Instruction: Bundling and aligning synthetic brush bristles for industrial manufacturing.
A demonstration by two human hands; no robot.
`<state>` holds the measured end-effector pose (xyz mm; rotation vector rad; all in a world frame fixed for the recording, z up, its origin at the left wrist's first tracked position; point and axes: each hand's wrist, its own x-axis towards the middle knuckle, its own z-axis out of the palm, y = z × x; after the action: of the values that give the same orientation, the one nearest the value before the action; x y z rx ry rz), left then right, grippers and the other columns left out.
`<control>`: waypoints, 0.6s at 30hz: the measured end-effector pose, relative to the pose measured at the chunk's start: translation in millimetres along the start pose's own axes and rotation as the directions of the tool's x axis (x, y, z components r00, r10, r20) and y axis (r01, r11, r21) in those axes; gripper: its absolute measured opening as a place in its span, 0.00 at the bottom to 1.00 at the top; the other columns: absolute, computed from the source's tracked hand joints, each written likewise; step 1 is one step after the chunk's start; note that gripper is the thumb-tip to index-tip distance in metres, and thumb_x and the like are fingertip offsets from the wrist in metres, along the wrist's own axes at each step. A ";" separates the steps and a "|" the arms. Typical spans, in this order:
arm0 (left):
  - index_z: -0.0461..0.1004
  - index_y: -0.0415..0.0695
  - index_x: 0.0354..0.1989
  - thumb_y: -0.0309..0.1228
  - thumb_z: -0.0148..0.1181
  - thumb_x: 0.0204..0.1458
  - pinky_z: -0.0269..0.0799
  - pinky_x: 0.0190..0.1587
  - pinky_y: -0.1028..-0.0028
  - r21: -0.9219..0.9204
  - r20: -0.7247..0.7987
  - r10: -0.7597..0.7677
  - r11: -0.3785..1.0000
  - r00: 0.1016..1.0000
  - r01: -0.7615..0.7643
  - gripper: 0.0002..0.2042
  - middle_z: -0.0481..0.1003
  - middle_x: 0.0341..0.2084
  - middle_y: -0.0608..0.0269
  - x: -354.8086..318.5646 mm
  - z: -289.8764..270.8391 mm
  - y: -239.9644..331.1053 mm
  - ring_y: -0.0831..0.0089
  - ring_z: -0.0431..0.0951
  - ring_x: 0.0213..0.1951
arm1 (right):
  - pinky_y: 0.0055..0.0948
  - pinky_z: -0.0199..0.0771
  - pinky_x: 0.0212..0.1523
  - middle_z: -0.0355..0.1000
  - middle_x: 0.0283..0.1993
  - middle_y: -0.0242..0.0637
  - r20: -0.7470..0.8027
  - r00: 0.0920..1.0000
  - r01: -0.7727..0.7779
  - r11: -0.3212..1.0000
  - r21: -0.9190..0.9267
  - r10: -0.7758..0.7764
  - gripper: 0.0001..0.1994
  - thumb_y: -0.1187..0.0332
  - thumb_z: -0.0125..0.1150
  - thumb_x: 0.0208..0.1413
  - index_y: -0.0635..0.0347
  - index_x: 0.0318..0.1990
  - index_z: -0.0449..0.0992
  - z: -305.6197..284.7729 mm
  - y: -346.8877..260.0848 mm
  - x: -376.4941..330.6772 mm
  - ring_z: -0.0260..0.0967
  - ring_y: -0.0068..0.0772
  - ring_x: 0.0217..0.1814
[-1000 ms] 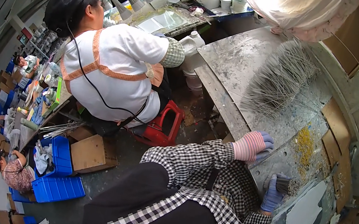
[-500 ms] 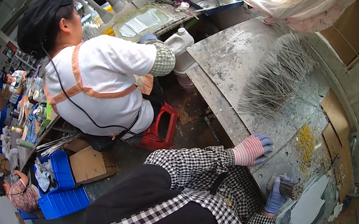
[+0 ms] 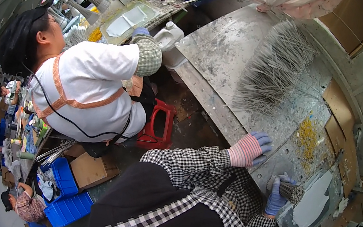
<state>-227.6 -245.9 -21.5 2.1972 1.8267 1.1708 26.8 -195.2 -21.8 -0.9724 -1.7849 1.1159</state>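
My left hand (image 3: 253, 146), in a pale blue glove with a pink striped cuff, rests at the near edge of the grey work table (image 3: 231, 38). Its fingers are stretched out flat and hold nothing. In a blue glove, my right hand (image 3: 276, 197) is closed around a short, thick bundle of thin grey sticks (image 3: 293, 193), whose packed ends point toward a board smeared with pale paste (image 3: 312, 201). Farther up the table lies a large loose heap of thin grey sticks (image 3: 273, 71). Small yellow bits (image 3: 306, 140) are scattered between the heap and the board.
On the left a co-worker in a white shirt (image 3: 88, 84) sits on a red stool (image 3: 161, 122) at another bench. Near the table corner stands a white jug (image 3: 169, 35). Brown cardboard (image 3: 339, 138) lines the far right side. Blue crates (image 3: 66, 209) sit on the floor.
The whole view has shifted a little, with most things now farther left. My right hand keeps its hold on the bundle, and my left hand stays at the table edge.
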 end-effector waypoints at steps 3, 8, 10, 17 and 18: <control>0.73 0.43 0.49 0.37 0.65 0.47 0.68 0.61 0.55 0.015 0.017 0.007 1.000 1.000 -0.007 0.21 0.73 0.52 0.51 2.8 -0.5 -3.3 0.50 0.71 0.57 | 0.44 0.65 0.68 0.71 0.41 0.33 -0.023 0.999 -0.034 0.997 -0.063 0.033 0.07 0.75 0.63 0.57 0.59 0.42 0.74 3.1 -5.4 -0.8 0.70 0.34 0.51; 0.74 0.43 0.47 0.38 0.68 0.43 0.68 0.60 0.54 0.025 0.085 -0.054 0.998 0.995 0.052 0.22 0.73 0.50 0.50 11.1 -10.9 8.4 0.49 0.72 0.55 | 0.37 0.65 0.63 0.72 0.43 0.33 -0.048 0.994 -0.096 0.994 -0.057 0.094 0.11 0.73 0.66 0.55 0.60 0.45 0.75 0.7 -10.9 -3.3 0.70 0.40 0.57; 0.73 0.42 0.53 0.37 0.72 0.41 0.68 0.61 0.57 -0.138 0.113 -0.056 0.988 0.992 0.071 0.28 0.73 0.52 0.49 20.4 -22.2 37.3 0.51 0.72 0.57 | 0.37 0.65 0.64 0.74 0.49 0.34 0.136 0.991 0.022 0.994 -0.104 -0.007 0.10 0.72 0.68 0.55 0.61 0.43 0.76 -9.2 -23.2 -3.9 0.70 0.38 0.58; 0.54 0.39 0.73 0.27 0.79 0.38 0.74 0.56 0.67 -0.905 0.424 0.488 0.247 0.763 0.346 0.51 0.77 0.51 0.53 75.6 -35.6 138.3 0.63 0.80 0.48 | 0.30 0.73 0.59 0.76 0.48 0.31 0.411 0.910 -0.194 0.933 0.302 0.056 0.13 0.69 0.70 0.54 0.59 0.46 0.77 -27.5 -29.6 -43.0 0.71 0.27 0.56; 0.55 0.39 0.72 0.26 0.79 0.39 0.75 0.54 0.67 -0.912 0.398 0.577 0.165 0.713 0.376 0.50 0.79 0.48 0.54 75.3 -33.8 147.2 0.64 0.81 0.46 | 0.27 0.75 0.59 0.77 0.47 0.30 0.414 0.907 -0.106 0.914 0.391 -0.072 0.11 0.71 0.70 0.55 0.59 0.45 0.79 -23.9 -27.7 -44.4 0.72 0.24 0.55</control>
<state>-125.1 -238.9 112.3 1.4503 0.1977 0.8362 60.2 -236.2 0.9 -0.5174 -1.7594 1.7291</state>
